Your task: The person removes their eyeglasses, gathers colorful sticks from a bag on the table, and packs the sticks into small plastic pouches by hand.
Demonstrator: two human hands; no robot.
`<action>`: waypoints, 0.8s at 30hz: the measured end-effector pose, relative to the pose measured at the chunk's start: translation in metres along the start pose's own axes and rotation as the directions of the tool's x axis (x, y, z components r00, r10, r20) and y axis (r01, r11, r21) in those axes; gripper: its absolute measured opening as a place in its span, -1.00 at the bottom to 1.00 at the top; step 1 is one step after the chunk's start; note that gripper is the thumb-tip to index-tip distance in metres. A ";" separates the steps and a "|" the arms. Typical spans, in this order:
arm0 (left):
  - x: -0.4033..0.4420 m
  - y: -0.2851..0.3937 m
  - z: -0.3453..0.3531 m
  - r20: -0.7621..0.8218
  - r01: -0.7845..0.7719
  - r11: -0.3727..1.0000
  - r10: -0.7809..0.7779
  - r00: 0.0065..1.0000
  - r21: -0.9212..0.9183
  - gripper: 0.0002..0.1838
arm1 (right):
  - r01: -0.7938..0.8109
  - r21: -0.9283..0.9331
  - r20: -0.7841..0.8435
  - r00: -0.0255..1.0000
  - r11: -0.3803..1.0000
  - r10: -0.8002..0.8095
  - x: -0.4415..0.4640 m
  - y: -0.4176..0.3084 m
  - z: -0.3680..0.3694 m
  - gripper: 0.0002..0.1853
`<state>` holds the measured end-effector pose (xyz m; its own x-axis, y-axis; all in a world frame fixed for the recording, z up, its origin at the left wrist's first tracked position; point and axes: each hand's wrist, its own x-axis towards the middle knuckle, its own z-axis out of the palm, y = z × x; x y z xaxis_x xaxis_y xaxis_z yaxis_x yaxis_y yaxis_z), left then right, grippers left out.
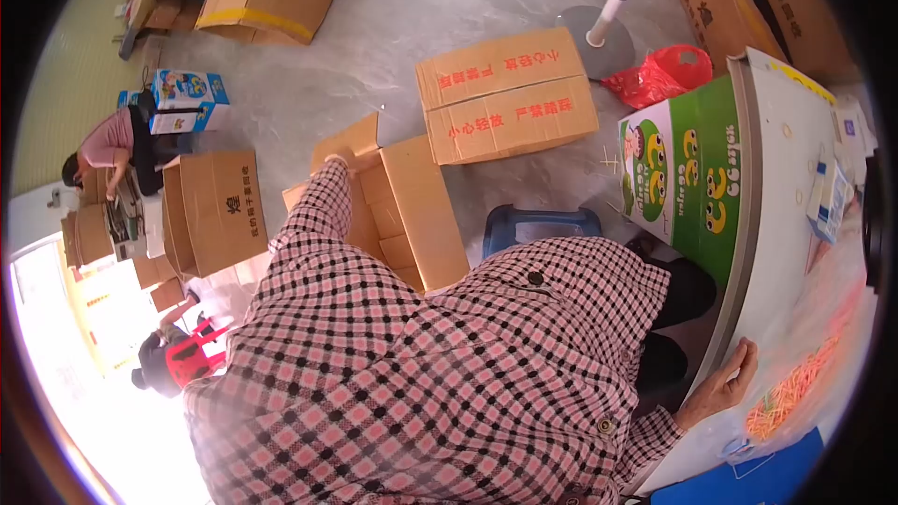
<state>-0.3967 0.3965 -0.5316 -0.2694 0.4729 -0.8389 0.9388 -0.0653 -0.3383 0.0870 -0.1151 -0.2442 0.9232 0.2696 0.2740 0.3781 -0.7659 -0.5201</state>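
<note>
My left hand reaches out to an open cardboard box on the floor and grips it at the flap edge; its fingers are small and partly hidden. The inside of this box shows bare brown cardboard. My right hand lies at the edge of a white-topped table, fingers loosely apart and holding nothing. Beside that hand on the table is a clear plastic bag with thin orange and yellow strips. A closed cardboard box with red printing stands just beyond the open one.
A blue plastic stool stands close to my body. A red plastic bag lies near a round-based pole. Another carton is at the left, near a person bending over. A person in red is farther off.
</note>
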 end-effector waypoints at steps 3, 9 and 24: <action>-0.010 -0.039 0.086 -0.002 0.015 0.992 -0.015 1.000 -0.125 -0.51 | 0.051 -0.013 -0.013 0.999 0.999 -0.051 0.000 -0.007 -0.004 -0.78; -0.021 -0.037 0.193 -0.084 -0.084 0.906 0.054 0.995 -0.416 -0.51 | 0.101 -0.029 -0.003 0.995 0.994 -0.101 -0.001 -0.022 -0.004 -0.81; 0.034 -0.002 0.134 -0.159 -0.061 0.500 -0.156 0.975 -0.864 -0.49 | 0.212 0.037 -0.173 0.964 0.976 -0.203 0.003 -0.036 -0.014 -0.92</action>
<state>-0.4365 0.2946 -0.6164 -0.3746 0.6109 -0.6975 0.6715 0.6975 0.2502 0.0749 -0.0947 -0.2137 0.8010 0.3145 0.5095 0.5678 -0.6689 -0.4798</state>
